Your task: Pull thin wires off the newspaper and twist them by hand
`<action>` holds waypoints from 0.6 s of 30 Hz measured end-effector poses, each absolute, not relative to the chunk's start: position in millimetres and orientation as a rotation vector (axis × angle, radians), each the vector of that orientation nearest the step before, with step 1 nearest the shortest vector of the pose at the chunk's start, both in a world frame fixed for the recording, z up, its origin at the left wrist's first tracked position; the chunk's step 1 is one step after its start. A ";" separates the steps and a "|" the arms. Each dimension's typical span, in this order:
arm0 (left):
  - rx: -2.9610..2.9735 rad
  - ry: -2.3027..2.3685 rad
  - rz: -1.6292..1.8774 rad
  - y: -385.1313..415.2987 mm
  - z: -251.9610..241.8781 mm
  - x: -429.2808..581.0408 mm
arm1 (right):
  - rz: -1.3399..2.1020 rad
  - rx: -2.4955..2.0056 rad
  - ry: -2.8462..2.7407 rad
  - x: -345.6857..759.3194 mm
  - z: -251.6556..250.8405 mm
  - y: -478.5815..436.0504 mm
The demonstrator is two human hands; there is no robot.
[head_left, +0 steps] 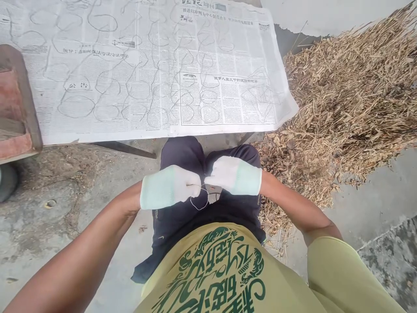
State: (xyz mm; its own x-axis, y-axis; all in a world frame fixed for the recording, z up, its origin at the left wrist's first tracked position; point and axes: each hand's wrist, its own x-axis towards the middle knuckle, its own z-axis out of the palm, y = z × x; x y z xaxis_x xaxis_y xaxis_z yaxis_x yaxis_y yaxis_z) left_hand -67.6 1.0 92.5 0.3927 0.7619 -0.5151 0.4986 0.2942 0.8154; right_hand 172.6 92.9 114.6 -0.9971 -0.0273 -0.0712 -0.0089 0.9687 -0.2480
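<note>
Both hands wear white gloves with pale green cuffs and meet above my lap. My left hand [185, 184] is closed, its thumb and forefinger pinching a thin wire [199, 208] bent into a small loop that hangs below the fingers. My right hand [224, 174] is also closed, with its fingertips at the wire's other part, just right of the left fingers. Beyond my knees, a table covered with newspaper [137, 134] bears rows of similar thin wires [76, 115] with round loops. A tangled bunch of wires [260, 98] lies at its right end.
A large heap of dry straw [352, 87] lies on the ground to the right. At the left edge stands a reddish wooden frame [16, 104] with a dark wheel [8, 180] below it. A dark table leg [127, 150] slants under the near edge. The concrete floor [94, 217] is stained.
</note>
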 end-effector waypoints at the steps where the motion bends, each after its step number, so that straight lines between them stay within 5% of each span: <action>1: 1.377 1.240 0.216 1.7 91.9 -70.8 | -0.379 -0.024 3.049 173.7 113.1 93.7; 18: 1.306 1.729 0.277 -20.3 109.1 -51.9 | -0.236 0.599 3.184 187.0 134.0 114.2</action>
